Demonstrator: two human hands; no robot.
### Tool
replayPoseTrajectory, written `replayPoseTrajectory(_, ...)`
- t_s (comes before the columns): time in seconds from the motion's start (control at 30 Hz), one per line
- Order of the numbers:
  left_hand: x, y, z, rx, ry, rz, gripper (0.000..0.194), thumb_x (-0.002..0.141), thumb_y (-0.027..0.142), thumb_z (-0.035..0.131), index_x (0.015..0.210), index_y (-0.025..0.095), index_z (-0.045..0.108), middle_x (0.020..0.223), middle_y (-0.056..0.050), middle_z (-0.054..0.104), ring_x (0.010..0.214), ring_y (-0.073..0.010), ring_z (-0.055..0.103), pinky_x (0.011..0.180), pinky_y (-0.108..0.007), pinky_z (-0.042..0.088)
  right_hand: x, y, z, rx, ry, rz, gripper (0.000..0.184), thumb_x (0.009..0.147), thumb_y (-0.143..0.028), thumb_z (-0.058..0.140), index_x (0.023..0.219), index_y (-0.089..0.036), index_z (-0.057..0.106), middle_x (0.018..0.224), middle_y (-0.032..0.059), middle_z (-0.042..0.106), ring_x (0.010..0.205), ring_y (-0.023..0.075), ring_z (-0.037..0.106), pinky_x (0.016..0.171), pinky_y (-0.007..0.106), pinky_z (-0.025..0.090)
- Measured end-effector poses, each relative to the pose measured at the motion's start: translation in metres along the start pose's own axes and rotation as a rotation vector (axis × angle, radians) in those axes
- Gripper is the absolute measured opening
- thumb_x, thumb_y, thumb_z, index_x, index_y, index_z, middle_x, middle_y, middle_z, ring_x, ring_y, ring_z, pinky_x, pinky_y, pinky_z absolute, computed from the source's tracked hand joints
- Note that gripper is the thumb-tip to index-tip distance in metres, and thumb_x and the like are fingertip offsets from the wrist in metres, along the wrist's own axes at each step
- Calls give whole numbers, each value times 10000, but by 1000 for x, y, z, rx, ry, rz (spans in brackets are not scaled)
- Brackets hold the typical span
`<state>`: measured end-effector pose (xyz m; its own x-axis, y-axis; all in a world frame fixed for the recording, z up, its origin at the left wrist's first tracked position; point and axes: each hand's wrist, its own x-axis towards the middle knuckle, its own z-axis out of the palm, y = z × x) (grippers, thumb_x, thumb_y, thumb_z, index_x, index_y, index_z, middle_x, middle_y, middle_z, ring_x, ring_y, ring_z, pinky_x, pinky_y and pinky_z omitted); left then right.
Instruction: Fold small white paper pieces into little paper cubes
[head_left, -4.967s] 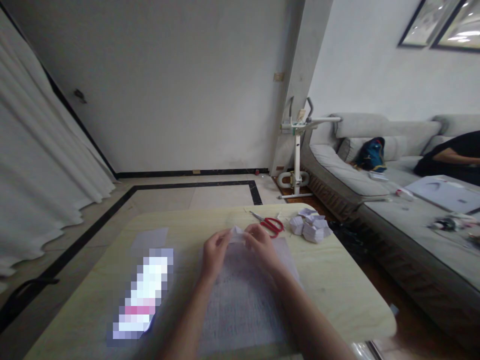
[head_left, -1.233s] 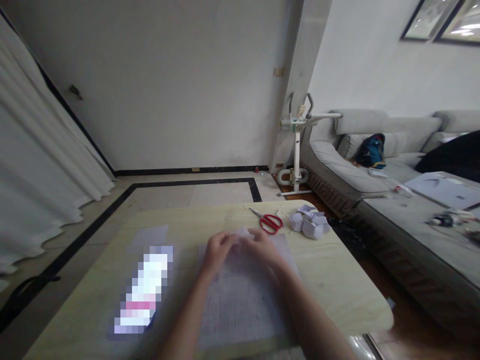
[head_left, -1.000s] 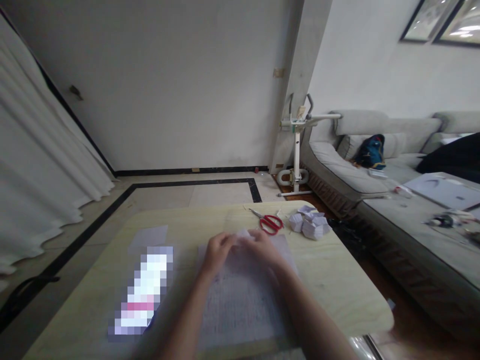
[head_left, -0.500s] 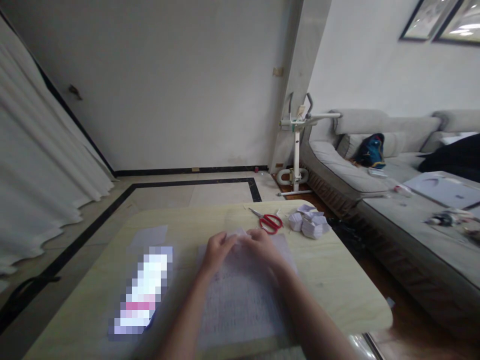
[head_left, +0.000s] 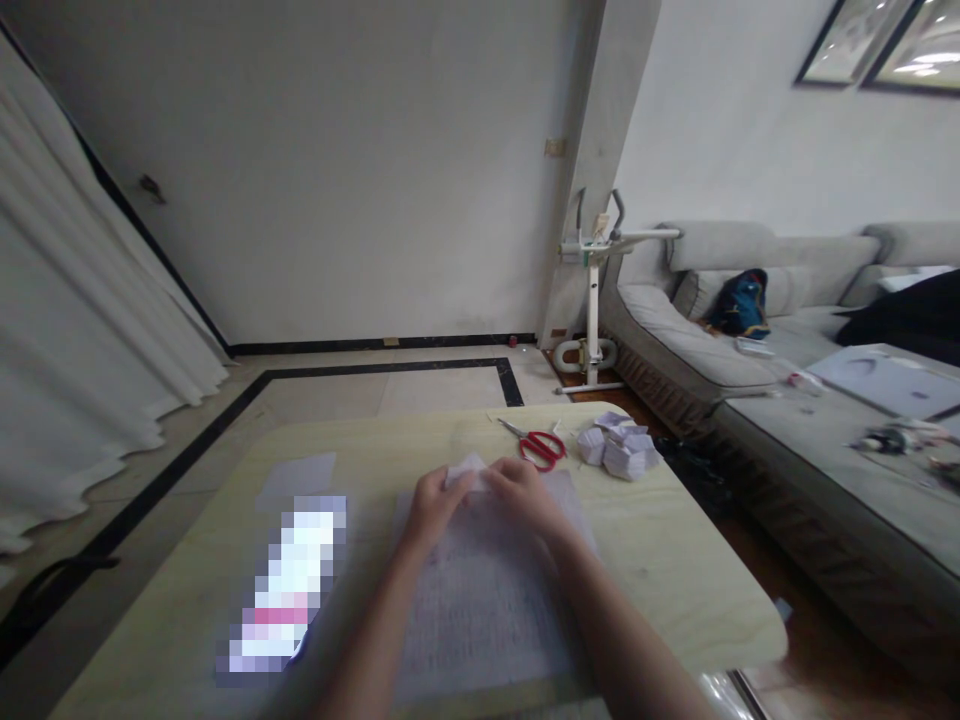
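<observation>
A small folded piece of white paper (head_left: 468,472) is held between my two hands above the table. My left hand (head_left: 435,503) pinches its left side, thumb and fingers together. On the right side my right hand (head_left: 521,492) grips it, the fingers bent over the paper. Beneath both hands lies a large sheet of paper (head_left: 480,610) with faint blurred marks. Just beyond my right hand are scissors with red handles (head_left: 541,450). Further right sit several folded white paper pieces (head_left: 619,445) in a cluster.
A phone with a lit, pixelated screen (head_left: 292,580) lies left on the pale wooden table (head_left: 675,580). Behind it is a flat slip of paper (head_left: 297,476). A grey sofa (head_left: 757,370) stands to the right, with white exercise equipment (head_left: 592,300) beyond the table.
Both hands stay in nearly the same place, still on the small paper. The fingers of my right hand have shifted slightly, and more of the folded paper shows between the hands.
</observation>
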<state>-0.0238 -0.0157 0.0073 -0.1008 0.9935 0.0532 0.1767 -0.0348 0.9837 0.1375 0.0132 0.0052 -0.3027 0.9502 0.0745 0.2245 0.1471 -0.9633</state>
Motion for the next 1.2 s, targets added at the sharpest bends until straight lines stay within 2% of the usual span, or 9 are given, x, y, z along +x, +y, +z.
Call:
replayPoseTrajectory(0.17,0,3,0,26,22,-17,382,688,490,618,591,121,617,524,-6,560,507,-133,504,491,-219,357,0,-2,1,-65,-3,-47,307,841,-404,515,698,-146,600,654,11,570,608,117,501,535,211,361)
replayPoseTrajectory(0.33,0,2,2,54,29,4,398,700,501,610,565,126,601,506,2,545,494,-127,491,487,-218,349,-2,-4,0,-10,-30,2,328,846,-439,503,706,-157,595,643,-1,556,583,110,492,507,205,345)
replayPoseTrajectory(0.47,1,-2,4,25,60,-9,421,726,530,575,627,123,611,537,-6,574,511,-139,517,484,-222,366,-2,-4,1,0,-28,26,340,841,-435,504,661,-153,566,594,-10,521,540,101,460,478,203,321)
replayPoseTrajectory(0.6,2,-6,2,-7,33,4,425,752,535,547,682,124,627,560,-10,600,529,-152,549,491,-225,378,0,-4,1,-16,30,33,322,831,-420,519,650,-154,545,602,-10,520,549,101,463,481,201,324)
replayPoseTrajectory(0.8,2,-5,0,36,-11,38,399,777,496,543,631,130,602,564,-2,588,552,-147,545,525,-224,383,0,-2,0,-18,-31,45,324,840,-415,506,671,-150,582,596,-8,533,545,103,473,477,200,318)
replayPoseTrajectory(0.9,3,-5,0,22,-27,55,375,786,474,539,647,131,602,588,-1,591,575,-147,546,537,-223,386,0,-2,-1,-31,-20,41,329,837,-414,512,663,-144,586,594,-6,540,542,101,471,479,202,317)
replayPoseTrajectory(1.2,4,-5,-3,11,-69,22,335,781,443,551,669,134,616,600,-6,612,581,-153,561,541,-225,401,1,3,-3,-18,-42,50,313,821,-413,538,685,-138,600,603,-6,542,541,94,468,472,190,310)
